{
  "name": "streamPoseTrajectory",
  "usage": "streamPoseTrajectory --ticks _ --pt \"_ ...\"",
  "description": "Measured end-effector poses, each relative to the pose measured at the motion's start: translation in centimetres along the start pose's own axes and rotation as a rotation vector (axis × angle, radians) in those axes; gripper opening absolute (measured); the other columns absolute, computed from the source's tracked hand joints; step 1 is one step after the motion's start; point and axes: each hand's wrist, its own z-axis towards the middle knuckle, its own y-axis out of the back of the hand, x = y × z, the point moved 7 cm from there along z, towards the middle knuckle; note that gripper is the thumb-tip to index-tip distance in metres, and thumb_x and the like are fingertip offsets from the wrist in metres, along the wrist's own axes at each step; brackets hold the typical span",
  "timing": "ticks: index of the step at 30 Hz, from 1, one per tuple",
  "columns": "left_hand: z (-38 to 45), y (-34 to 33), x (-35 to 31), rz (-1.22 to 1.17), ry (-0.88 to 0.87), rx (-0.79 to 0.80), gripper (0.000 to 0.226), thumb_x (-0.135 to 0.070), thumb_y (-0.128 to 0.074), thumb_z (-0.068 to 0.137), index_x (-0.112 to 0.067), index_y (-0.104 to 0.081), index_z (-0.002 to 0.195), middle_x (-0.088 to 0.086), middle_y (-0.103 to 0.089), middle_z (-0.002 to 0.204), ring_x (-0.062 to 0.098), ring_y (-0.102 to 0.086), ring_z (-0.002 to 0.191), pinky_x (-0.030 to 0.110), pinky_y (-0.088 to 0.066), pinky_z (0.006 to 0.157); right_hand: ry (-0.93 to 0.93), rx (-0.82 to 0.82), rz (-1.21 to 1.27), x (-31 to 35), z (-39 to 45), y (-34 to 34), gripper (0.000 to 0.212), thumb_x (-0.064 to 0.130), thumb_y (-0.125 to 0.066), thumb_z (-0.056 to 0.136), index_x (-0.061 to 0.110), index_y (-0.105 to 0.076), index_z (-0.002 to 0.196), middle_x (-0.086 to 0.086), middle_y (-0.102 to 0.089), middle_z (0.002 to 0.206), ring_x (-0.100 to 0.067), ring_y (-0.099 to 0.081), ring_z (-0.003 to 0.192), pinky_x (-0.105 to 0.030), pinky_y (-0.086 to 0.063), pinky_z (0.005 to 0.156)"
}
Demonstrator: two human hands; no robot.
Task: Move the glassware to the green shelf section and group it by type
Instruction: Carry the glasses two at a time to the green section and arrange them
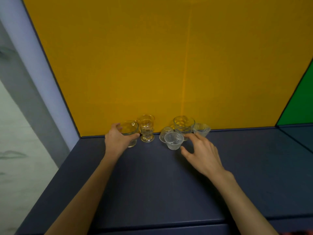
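Several clear glasses stand against the yellow back panel on a dark blue shelf (pixel 152 184). My left hand (pixel 116 139) is wrapped around a wide footed glass (pixel 129 128) at the left. Beside it stands a taller footed glass (pixel 147 128). To the right are a dimpled footed glass (pixel 183 124), a small ribbed glass bowl (pixel 173 140) in front, another ribbed bowl (pixel 201 129) behind right, and a small glass (pixel 165 133) partly hidden behind the front bowl. My right hand (pixel 201 152) is open, fingers spread, fingertips close to the front bowl and the dimpled glass's foot.
The green shelf section (pixel 301 102) begins at the far right, past a dark divider edge. A pale lilac side wall (pixel 33 65) bounds the yellow section on the left. The shelf's front edge runs along the bottom of the view.
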Motion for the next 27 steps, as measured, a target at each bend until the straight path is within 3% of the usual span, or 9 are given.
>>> streamPoseTrajectory --ticks 5,11,18,21,23,27 --pt "-0.7 1.0 0.8 -0.100 0.008 -0.033 0.100 -0.048 -0.098 0.058 -0.012 -0.054 0.140 0.001 -0.068 0.129 0.020 -0.066 0.114 0.046 -0.055 0.100 -0.040 0.041 0.066 0.0 0.2 -1.3 0.057 0.045 -0.067 0.089 0.023 -0.052 0.140 0.003 -0.058 0.134 -0.021 -0.051 0.126 -0.038 -0.049 0.089" --pt "-2.3 1.9 0.9 -0.278 -0.020 0.023 0.090 -0.037 -0.100 0.058 -0.020 -0.055 0.134 -0.006 -0.068 0.119 0.014 -0.066 0.109 0.029 -0.051 0.088 -0.116 0.049 0.128 0.5 1.4 -3.1 0.074 0.058 -0.073 0.080 0.020 -0.048 0.139 -0.002 -0.058 0.133 -0.025 -0.053 0.125 -0.043 -0.051 0.092" --pt "-3.5 1.9 1.2 -0.446 0.020 0.111 0.085 -0.024 -0.100 0.059 -0.034 -0.053 0.130 -0.002 -0.071 0.118 0.015 -0.069 0.111 0.040 -0.057 0.092 -0.138 0.058 0.135 1.6 1.8 -4.5 0.078 0.066 -0.071 0.078 0.025 -0.044 0.139 -0.005 -0.053 0.136 -0.028 -0.055 0.124 -0.043 -0.050 0.090" --pt "-3.8 1.8 1.3 -0.466 0.019 0.142 0.085 -0.021 -0.100 0.059 -0.033 -0.054 0.129 0.001 -0.071 0.119 0.016 -0.069 0.111 0.041 -0.058 0.092 -0.149 0.071 0.138 1.6 2.0 -5.0 0.062 0.063 -0.071 0.080 0.025 -0.055 0.126 -0.002 -0.053 0.131 -0.027 -0.059 0.116 -0.040 -0.049 0.087" --pt "-4.0 1.7 1.2 -0.472 0.014 0.158 0.083 -0.020 -0.100 0.059 -0.034 -0.055 0.128 0.001 -0.071 0.119 0.016 -0.069 0.111 0.040 -0.058 0.091 -0.146 0.062 0.159 1.7 2.1 -5.2 0.045 0.059 -0.073 0.081 0.025 -0.061 0.108 0.001 -0.056 0.122 -0.025 -0.061 0.107 -0.036 -0.048 0.080" --pt "-4.5 1.7 0.8 -0.471 -0.014 0.180 0.082 -0.020 -0.100 0.059 -0.033 -0.057 0.127 -0.001 -0.071 0.117 0.013 -0.069 0.110 0.035 -0.058 0.087 -0.142 0.018 0.272 1.7 2.1 -5.0 0.036 0.049 -0.083 0.074 0.025 -0.055 0.076 0.004 -0.058 0.098 -0.017 -0.059 0.087 -0.028 -0.037 0.069"
